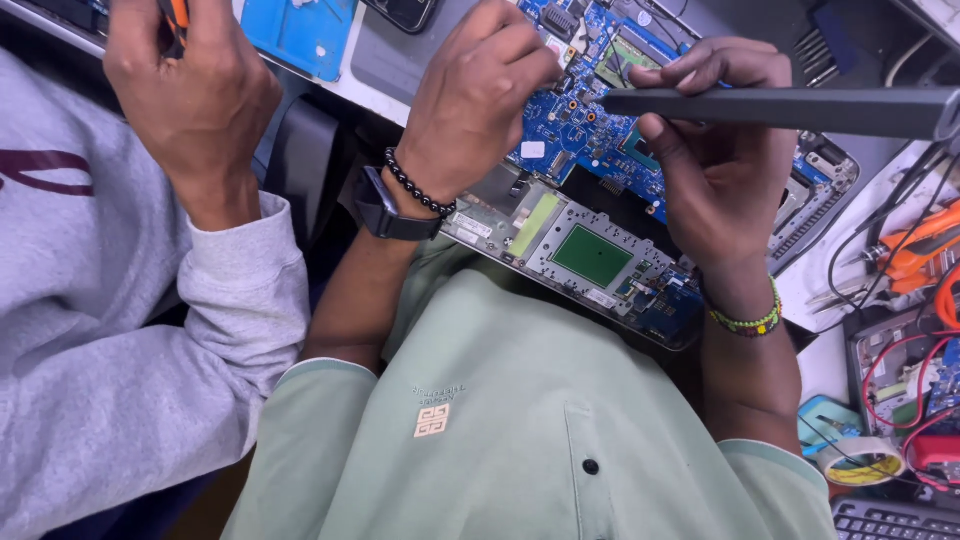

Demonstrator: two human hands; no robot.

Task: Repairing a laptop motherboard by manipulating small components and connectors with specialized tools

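Note:
An opened laptop base (590, 255) lies in front of me, its blue circuit board (585, 130) exposed. My left hand (470, 95), with a dark watch and a black bead bracelet at the wrist, rests on the board. Its fingers are bunched and the tips press down near the board's upper part; whether they pinch anything is hidden. My right hand (720, 160), with a green bead bracelet, grips a long dark grey pen-shaped tool (800, 108). The tool lies level across the board and points left.
A co-worker in a grey sweatshirt sits at my left; that person's hand (190, 90) holds an orange-handled tool. A blue mat (300, 35) and a phone (405, 12) lie at the back. Orange pliers (920, 245), red wires (900, 380), a tape roll (860, 462) and a keyboard (890, 520) crowd the right.

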